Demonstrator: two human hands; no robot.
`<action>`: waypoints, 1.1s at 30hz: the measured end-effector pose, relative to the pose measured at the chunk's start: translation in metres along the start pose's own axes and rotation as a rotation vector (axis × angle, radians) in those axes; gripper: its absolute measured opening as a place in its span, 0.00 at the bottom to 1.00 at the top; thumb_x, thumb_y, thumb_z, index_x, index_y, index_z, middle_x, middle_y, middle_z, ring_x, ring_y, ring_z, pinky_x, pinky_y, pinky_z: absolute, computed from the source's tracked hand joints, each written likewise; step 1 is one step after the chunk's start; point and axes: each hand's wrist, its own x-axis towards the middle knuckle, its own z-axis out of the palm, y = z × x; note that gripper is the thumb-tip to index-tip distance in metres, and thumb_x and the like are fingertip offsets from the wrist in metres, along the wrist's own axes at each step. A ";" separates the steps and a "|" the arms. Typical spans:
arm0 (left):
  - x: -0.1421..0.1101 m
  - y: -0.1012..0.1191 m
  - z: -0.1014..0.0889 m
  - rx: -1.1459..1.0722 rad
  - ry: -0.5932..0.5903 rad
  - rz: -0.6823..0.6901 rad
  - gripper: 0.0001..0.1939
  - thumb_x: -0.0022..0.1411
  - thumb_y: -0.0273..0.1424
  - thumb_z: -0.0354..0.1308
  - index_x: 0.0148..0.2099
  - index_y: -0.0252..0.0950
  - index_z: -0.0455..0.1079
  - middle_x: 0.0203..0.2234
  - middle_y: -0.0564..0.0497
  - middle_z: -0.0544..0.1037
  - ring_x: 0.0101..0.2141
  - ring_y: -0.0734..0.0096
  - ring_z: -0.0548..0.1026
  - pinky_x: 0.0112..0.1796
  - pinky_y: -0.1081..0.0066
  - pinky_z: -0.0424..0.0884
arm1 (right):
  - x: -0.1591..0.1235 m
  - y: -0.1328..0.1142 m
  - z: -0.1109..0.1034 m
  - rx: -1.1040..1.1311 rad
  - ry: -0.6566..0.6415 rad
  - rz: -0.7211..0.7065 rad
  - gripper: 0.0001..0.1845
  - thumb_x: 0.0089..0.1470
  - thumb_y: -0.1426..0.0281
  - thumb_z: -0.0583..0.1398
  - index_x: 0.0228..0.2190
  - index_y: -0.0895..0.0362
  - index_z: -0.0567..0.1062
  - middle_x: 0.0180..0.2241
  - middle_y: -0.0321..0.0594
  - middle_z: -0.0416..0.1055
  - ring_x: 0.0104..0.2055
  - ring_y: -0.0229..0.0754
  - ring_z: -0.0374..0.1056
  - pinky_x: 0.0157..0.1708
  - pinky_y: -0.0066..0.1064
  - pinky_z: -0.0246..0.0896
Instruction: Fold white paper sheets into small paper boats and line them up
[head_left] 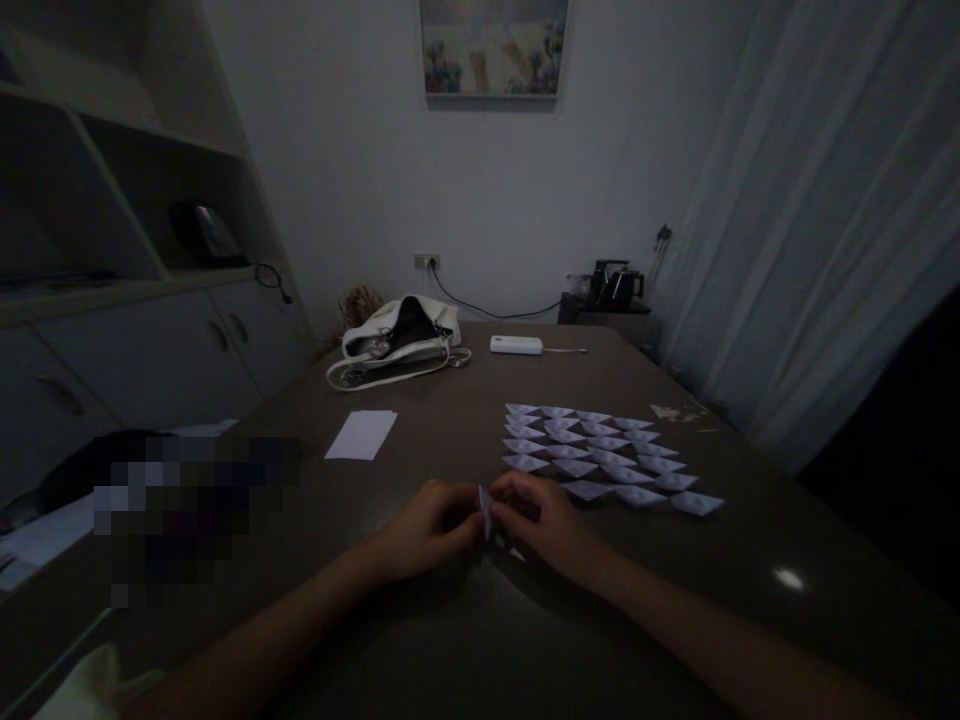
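Note:
Between my hands, just above the table, is a small folded piece of white paper (485, 512), seen nearly edge-on. My left hand (435, 525) pinches its left side between thumb and fingers. From the other side, my right hand (544, 520) grips it with thumb and forefinger. Several folded paper boats (574, 467) stand in rows on the table, beyond and to the right of my right hand. A stack of flat white paper sheets (361, 436) lies farther off, to the left of the boats.
A white handbag (409, 340) rests at the table's far left, and a white power bank (516, 345) with a short cord lies right of it. Papers (56, 540) lie at the left edge near a blurred-out patch. A kettle (622, 290) stands beyond the table.

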 end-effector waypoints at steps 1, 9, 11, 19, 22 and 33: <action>0.000 0.000 0.000 0.001 0.001 0.002 0.10 0.61 0.30 0.49 0.33 0.31 0.69 0.23 0.52 0.71 0.24 0.74 0.68 0.26 0.77 0.63 | 0.000 0.000 0.000 -0.005 -0.006 0.006 0.08 0.56 0.66 0.59 0.33 0.58 0.71 0.26 0.36 0.69 0.26 0.35 0.64 0.26 0.26 0.57; 0.001 0.000 0.000 0.064 0.001 0.012 0.11 0.61 0.29 0.49 0.29 0.31 0.67 0.20 0.54 0.68 0.23 0.76 0.64 0.24 0.78 0.59 | -0.002 -0.005 0.001 -0.055 -0.002 -0.014 0.10 0.54 0.65 0.60 0.26 0.59 0.68 0.21 0.32 0.62 0.23 0.33 0.58 0.23 0.24 0.51; 0.001 0.000 0.001 0.072 -0.001 0.007 0.12 0.61 0.30 0.49 0.28 0.31 0.67 0.20 0.54 0.68 0.22 0.76 0.64 0.24 0.77 0.58 | -0.003 -0.006 0.001 -0.045 -0.011 -0.013 0.10 0.54 0.66 0.60 0.26 0.59 0.68 0.22 0.32 0.62 0.23 0.33 0.58 0.23 0.24 0.52; 0.000 -0.001 0.001 0.051 0.035 0.009 0.11 0.60 0.30 0.50 0.28 0.30 0.67 0.20 0.55 0.66 0.22 0.77 0.62 0.24 0.78 0.57 | -0.004 -0.011 0.001 -0.128 -0.047 -0.050 0.11 0.56 0.65 0.58 0.25 0.58 0.68 0.21 0.32 0.61 0.23 0.33 0.56 0.23 0.25 0.49; 0.000 -0.001 0.001 0.055 0.028 -0.010 0.10 0.59 0.29 0.51 0.28 0.30 0.68 0.19 0.56 0.65 0.21 0.77 0.62 0.23 0.79 0.56 | -0.004 -0.012 -0.001 -0.186 -0.092 -0.065 0.14 0.57 0.65 0.57 0.23 0.58 0.68 0.20 0.32 0.62 0.22 0.33 0.56 0.22 0.25 0.48; 0.002 -0.001 0.000 0.079 -0.005 0.048 0.13 0.62 0.29 0.50 0.27 0.30 0.69 0.18 0.56 0.66 0.21 0.78 0.63 0.24 0.79 0.57 | -0.005 -0.012 -0.001 -0.224 -0.108 -0.101 0.16 0.58 0.65 0.56 0.21 0.59 0.68 0.19 0.32 0.62 0.22 0.33 0.56 0.23 0.25 0.48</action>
